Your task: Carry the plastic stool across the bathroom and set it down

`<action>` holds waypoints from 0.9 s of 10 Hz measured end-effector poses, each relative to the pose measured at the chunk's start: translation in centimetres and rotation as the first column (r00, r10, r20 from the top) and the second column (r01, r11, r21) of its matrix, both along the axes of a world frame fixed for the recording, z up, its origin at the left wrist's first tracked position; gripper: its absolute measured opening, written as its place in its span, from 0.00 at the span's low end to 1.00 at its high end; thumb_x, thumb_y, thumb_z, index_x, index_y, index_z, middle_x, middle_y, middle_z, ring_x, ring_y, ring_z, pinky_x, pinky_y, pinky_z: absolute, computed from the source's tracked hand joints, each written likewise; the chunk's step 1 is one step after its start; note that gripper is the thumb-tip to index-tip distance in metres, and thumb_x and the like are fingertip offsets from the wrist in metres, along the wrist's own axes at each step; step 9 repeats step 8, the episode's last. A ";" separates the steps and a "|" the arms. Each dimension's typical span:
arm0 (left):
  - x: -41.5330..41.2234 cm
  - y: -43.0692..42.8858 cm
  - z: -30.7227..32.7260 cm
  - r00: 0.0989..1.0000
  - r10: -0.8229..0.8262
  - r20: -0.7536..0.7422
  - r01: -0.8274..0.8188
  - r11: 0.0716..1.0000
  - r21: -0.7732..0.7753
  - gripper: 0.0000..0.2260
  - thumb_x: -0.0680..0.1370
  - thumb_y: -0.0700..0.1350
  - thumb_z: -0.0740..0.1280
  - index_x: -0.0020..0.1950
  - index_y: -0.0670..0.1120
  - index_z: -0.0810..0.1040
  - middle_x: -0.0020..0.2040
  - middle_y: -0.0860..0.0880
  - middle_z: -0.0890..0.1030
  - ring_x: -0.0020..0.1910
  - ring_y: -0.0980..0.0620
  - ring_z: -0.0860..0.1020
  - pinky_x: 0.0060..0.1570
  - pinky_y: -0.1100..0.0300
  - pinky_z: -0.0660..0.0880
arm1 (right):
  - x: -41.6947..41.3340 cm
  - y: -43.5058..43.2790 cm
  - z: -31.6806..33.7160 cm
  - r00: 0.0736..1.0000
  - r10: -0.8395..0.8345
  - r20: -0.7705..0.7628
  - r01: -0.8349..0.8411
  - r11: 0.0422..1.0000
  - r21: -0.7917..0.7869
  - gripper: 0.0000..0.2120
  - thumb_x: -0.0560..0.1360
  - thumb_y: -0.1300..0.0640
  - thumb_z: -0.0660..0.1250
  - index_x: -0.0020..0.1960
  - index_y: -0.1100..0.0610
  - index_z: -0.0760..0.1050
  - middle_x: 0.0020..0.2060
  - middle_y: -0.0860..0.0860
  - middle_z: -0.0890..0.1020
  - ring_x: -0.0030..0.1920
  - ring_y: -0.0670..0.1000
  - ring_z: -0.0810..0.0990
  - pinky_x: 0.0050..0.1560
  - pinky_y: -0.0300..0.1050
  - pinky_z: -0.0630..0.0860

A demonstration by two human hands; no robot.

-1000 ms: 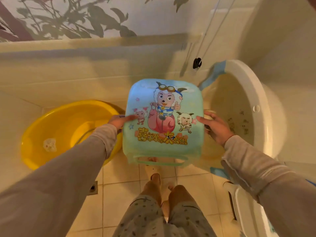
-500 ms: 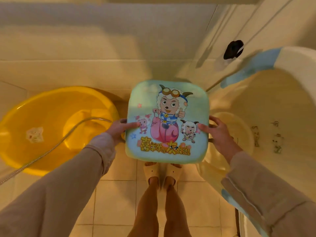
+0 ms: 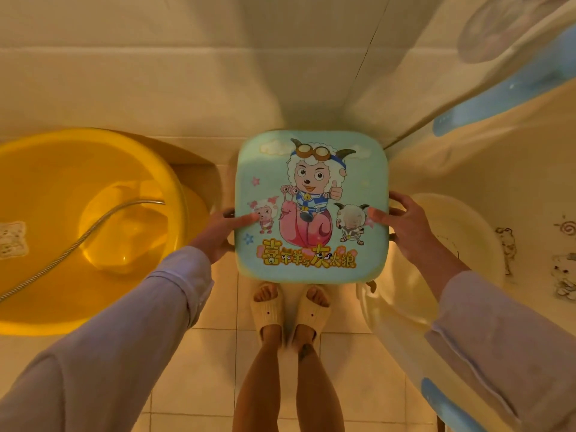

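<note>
The plastic stool (image 3: 311, 182) has a pale green square seat printed with cartoon sheep and yellow lettering. It is seen from straight above, in the corner between the two basins, close to the tiled wall; its legs are hidden under the seat. My left hand (image 3: 223, 233) grips the seat's left edge with the thumb on top. My right hand (image 3: 402, 222) grips the right edge the same way. My feet in cream slippers stand just behind the stool.
A yellow basin (image 3: 78, 319) with a metal shower hose (image 3: 71, 247) in it sits on the floor at the left. A large white baby tub (image 3: 467, 163) with blue trim and a small pale basin (image 3: 461, 232) inside fills the right. Tiled wall ahead.
The view has tilted further down and closer. The stool has gone lower toward the floor in the corner, both hands still on its edges.
</note>
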State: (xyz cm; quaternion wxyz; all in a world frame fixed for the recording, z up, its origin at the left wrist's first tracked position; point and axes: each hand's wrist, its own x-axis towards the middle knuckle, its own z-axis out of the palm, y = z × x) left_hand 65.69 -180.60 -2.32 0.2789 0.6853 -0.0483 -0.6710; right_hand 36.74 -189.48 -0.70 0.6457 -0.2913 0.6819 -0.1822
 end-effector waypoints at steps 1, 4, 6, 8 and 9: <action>-0.5 -0.5 -0.7 1.000 0.018 0.003 -0.018 1.000 -0.006 0.18 0.71 0.40 0.69 0.59 0.44 0.72 0.48 0.50 0.80 0.47 0.51 0.79 0.39 0.52 0.77 | -0.6 -0.4 -0.7 1.000 0.008 0.001 -0.008 1.000 0.005 0.29 0.67 0.66 0.71 0.65 0.58 0.67 0.57 0.63 0.77 0.44 0.55 0.79 0.36 0.45 0.74; -0.6 0.9 -2.3 0.999 0.036 -0.022 -0.036 0.999 -0.001 0.24 0.71 0.40 0.68 0.66 0.42 0.68 0.54 0.47 0.79 0.49 0.49 0.79 0.40 0.52 0.78 | -1.0 0.3 -2.4 1.000 0.017 0.022 -0.017 1.000 0.018 0.32 0.66 0.68 0.71 0.67 0.59 0.66 0.61 0.65 0.75 0.54 0.60 0.77 0.43 0.49 0.78; -1.2 1.0 -1.6 0.999 0.019 0.046 -0.020 0.999 0.026 0.24 0.72 0.43 0.68 0.67 0.43 0.68 0.58 0.45 0.77 0.52 0.47 0.77 0.52 0.46 0.75 | -1.0 -0.2 -2.1 0.989 0.143 -0.042 -0.140 0.989 0.055 0.32 0.67 0.65 0.71 0.68 0.59 0.65 0.63 0.63 0.74 0.62 0.62 0.74 0.61 0.56 0.73; -2.7 3.3 0.6 0.964 0.227 0.140 -0.234 0.971 0.039 0.20 0.75 0.46 0.63 0.66 0.42 0.69 0.57 0.46 0.75 0.58 0.47 0.72 0.58 0.51 0.67 | -0.3 3.4 0.9 0.965 -0.032 -0.260 0.030 0.999 -0.014 0.25 0.71 0.62 0.68 0.67 0.61 0.68 0.67 0.58 0.71 0.65 0.57 0.71 0.63 0.52 0.70; -2.7 3.3 0.6 0.964 0.227 0.140 -0.234 0.971 0.039 0.20 0.75 0.46 0.63 0.66 0.42 0.69 0.57 0.46 0.75 0.58 0.47 0.72 0.58 0.51 0.67 | -0.3 3.4 0.9 0.965 -0.032 -0.260 0.030 0.999 -0.014 0.25 0.71 0.62 0.68 0.67 0.61 0.68 0.67 0.58 0.71 0.65 0.57 0.71 0.63 0.52 0.70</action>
